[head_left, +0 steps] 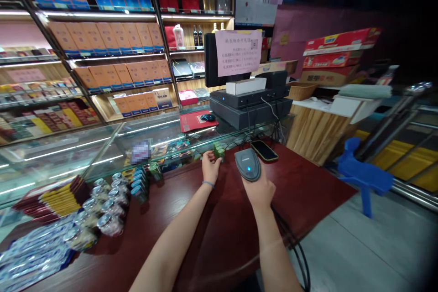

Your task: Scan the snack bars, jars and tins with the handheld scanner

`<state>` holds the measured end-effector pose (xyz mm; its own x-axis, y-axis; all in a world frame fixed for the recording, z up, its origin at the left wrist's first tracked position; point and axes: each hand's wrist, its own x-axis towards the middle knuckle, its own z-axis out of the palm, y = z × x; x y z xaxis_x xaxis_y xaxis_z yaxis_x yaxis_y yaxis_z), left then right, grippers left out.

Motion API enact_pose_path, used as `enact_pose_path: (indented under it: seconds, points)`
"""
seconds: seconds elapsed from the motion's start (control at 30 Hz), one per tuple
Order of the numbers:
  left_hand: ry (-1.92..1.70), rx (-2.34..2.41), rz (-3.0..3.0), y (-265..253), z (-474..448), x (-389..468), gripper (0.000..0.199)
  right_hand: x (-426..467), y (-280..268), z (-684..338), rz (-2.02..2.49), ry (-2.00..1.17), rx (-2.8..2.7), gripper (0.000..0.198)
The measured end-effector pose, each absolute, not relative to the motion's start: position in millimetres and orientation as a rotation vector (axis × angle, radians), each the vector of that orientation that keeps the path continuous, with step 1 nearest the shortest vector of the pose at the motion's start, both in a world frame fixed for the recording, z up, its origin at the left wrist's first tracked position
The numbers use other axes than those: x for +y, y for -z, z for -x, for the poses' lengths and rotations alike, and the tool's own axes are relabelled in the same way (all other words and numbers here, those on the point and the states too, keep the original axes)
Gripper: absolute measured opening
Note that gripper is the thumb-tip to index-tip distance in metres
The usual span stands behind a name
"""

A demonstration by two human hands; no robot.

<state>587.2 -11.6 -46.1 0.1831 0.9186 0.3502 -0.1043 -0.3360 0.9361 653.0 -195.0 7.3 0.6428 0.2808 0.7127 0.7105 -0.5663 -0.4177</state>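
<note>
My right hand (259, 189) is wrapped around a dark grey barcode scanner (247, 164) with a lit blue light, held over the dark red counter (191, 219). Left of it, my left hand (211, 168), with a thin band at the wrist, has its fingers curled and its thumb against a short row of small green packs (219, 149). The exact grip is partly hidden by the hand. Just beyond the scanner a black smartphone (264, 150) lies on the counter.
Left on the counter stand lidded jars (111, 223), small green-blue tins (139, 185), stacked yellow packets (66, 198) and blue-white sachets (37, 251). Behind are a glass case (102, 146), a mouse (207, 117) and a monitor (212, 61). Black cables (297, 246) hang at right, near a blue stool (364, 171).
</note>
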Motion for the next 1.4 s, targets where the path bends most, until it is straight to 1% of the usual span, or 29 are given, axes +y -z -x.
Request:
enact_pose_path:
  seconds: [0.17, 0.27, 0.33, 0.53, 0.67, 0.97, 1.23, 1.3, 1.4]
  points:
    - [-1.37, 0.731, -1.457, 23.5, -535.4, -17.2, 0.046, -191.9, -5.6, -645.3, 2.093, 0.769, -0.833, 0.04]
    - [-1.427, 0.769, -1.461, 13.5, -496.3, -18.4, 0.044, -190.2, -4.0, -641.2, 2.031, 0.724, -0.922, 0.04]
    - [-1.47, 0.818, -1.463, 9.7, -470.3, -17.9, 0.043, -189.1, -3.3, -637.8, 1.983, 0.695, -0.999, 0.036]
    - [-1.625, 0.99, -1.406, 9.3, -401.8, -15.1, 0.044, -183.5, -2.6, -618.1, 1.849, 0.652, -1.184, 0.032]
    - [-1.651, 1.042, -1.357, 14.4, -370.4, -14.7, 0.047, -176.9, -1.6, -600.4, 1.816, 0.597, -1.325, 0.031]
    - [-1.599, 0.982, -1.296, 30.3, -344.6, -18.3, 0.055, -165.2, 3.1, -561.8, 1.647, 0.61, -1.603, 0.028]
    - [-1.592, 1.015, -1.39, 35.4, -340.8, -20.5, 0.051, -162.5, 7.0, -563.1, 1.603, 0.634, -1.736, 0.028]
    - [-1.596, 1.035, -1.44, 34.3, -343.1, -16.9, 0.054, -162.4, 7.5, -563.6, 1.615, 0.631, -1.73, 0.029]
    - [-1.585, 1.051, -1.534, 33.8, -349.5, -6.6, 0.065, -163.1, 6.8, -562.1, 1.608, 0.642, -1.709, 0.03]
